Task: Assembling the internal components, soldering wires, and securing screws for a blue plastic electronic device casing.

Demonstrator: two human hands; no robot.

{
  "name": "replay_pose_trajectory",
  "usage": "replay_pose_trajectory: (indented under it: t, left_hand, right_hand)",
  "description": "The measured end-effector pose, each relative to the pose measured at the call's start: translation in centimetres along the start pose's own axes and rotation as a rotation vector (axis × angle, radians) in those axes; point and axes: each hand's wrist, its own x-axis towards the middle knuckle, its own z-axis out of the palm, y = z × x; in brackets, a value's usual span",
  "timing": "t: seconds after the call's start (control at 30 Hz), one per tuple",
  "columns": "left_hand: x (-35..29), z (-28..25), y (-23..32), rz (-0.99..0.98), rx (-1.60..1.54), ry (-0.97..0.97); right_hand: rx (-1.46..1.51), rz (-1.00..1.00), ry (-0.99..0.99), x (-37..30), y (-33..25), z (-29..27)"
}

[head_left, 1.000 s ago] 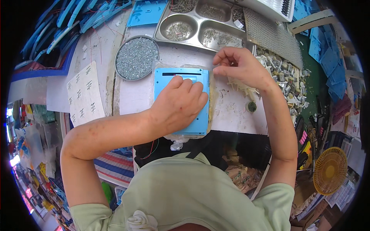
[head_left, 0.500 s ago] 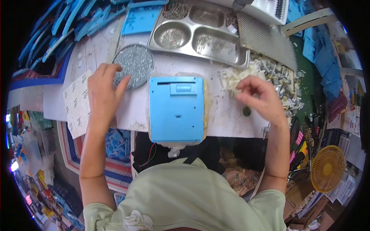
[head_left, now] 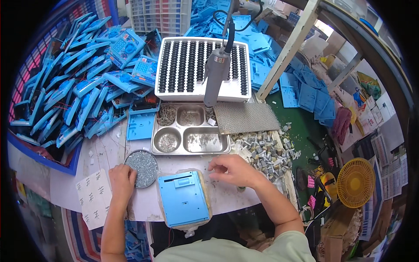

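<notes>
A light blue plastic casing panel (head_left: 182, 200) lies on a padded, plastic-wrapped block (head_left: 205, 187) at the table's front edge. To its left is a round dish (head_left: 154, 180) of small silvery metal pieces (head_left: 140, 167). My left hand (head_left: 122, 181) is at the dish's left rim, its fingers curled in and the thumb beside them. What they hold, if anything, is hidden. My right hand (head_left: 233, 171) hovers just right of the panel, fingers bent, with a gap between thumb and forefinger and nothing visible in it.
A compartmented metal tray (head_left: 190, 153) of small parts stands behind the panel. Above it hangs a grey electric screwdriver (head_left: 217, 74), before a white box (head_left: 203, 94) with black rows. Small metal-and-white parts (head_left: 266, 153) heap at right. Blue casings (head_left: 83, 87) pile up at left.
The view has tilted up, bringing the screwdriver and white box into sight. My left hand's fingers have drawn together at the dish's rim. My right hand has come closer to the panel.
</notes>
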Motion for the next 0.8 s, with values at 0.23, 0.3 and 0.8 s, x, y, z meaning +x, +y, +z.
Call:
replay_pose_trajectory:
  t: [0.23, 0.3, 0.8]
  left_hand:
    - [-0.9, -0.2, 1.9, 0.058, -0.006, 0.014]
    - [-1.4, -1.1, 4.7, 0.161, -0.035, 0.029]
    - [-4.4, -2.0, 15.4, 0.539, -0.334, -0.192]
  right_hand:
    - [0.013, 0.012, 0.051, -3.6, 0.4, 1.1]
    - [0.045, 0.031, 0.069, -4.6, 0.8, 1.0]
    - [0.135, 0.087, 0.099, -8.0, 0.2, 2.7]
